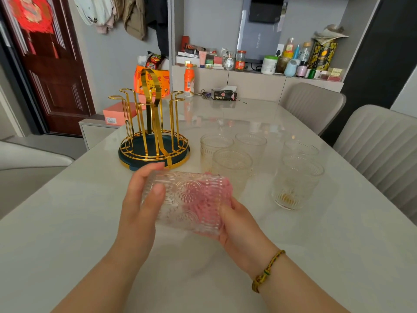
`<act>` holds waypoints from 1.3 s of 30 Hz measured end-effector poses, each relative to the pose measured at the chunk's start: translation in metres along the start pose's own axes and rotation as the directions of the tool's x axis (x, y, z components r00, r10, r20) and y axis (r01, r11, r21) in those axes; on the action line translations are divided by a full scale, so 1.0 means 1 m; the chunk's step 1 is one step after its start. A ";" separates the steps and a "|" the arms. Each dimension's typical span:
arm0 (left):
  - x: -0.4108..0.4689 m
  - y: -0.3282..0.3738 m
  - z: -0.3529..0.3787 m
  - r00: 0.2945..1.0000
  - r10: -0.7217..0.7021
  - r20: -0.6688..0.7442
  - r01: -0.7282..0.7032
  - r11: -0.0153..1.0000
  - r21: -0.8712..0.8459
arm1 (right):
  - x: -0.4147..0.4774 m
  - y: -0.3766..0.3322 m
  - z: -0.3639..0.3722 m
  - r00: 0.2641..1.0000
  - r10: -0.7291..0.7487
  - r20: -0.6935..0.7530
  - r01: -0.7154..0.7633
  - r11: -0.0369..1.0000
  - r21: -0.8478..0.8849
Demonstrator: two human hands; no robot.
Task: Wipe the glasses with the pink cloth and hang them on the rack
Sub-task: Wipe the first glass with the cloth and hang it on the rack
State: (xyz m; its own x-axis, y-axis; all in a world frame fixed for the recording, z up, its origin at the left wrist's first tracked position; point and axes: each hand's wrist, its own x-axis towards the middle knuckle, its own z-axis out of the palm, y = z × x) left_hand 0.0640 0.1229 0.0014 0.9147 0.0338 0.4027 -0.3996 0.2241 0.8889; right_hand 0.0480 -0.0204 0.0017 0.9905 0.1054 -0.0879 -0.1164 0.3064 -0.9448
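Observation:
I hold an embossed clear glass [180,195] on its side above the white table [90,222]. My left hand [140,206] grips its base end, thumb on top. My right hand [239,224] is at its mouth, fingers pushing the pink cloth [209,193] inside; the cloth shows pink through the glass wall. The gold wire rack [155,132] on a dark round tray stands behind my left hand, with nothing on its pegs. Several more embossed glasses stand upright to the right: three close together [232,163] and two further right [295,177].
At the table's far end stand an orange drink bottle [189,80], a dark tissue pack [224,95] and keys. An orange snack bag [151,80] sits behind the rack. Two grey chairs [379,150] line the right edge. A cluttered shelf is at the back.

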 end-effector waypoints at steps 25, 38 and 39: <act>0.000 0.002 0.005 0.832 -0.514 0.207 0.543 0.831 -0.121 | 0.000 -0.012 -0.006 0.891 -0.406 -0.202 0.307 0.869 -0.389; 0.005 -0.005 0.005 0.968 -0.239 -0.078 0.226 0.963 -0.145 | 0.004 0.000 -0.005 0.999 0.041 -0.019 -0.042 0.998 -0.041; 0.004 -0.006 0.005 0.968 -0.239 -0.076 0.225 0.962 -0.155 | 0.006 0.001 -0.006 0.998 0.004 -0.061 -0.009 0.996 -0.088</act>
State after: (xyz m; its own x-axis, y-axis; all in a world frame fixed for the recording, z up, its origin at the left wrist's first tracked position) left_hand 0.0700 0.1174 -0.0009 0.9856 0.0532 0.1608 -0.1690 0.3745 0.9117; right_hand 0.0545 -0.0255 -0.0014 0.9927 0.0489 -0.1103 -0.1185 0.2210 -0.9681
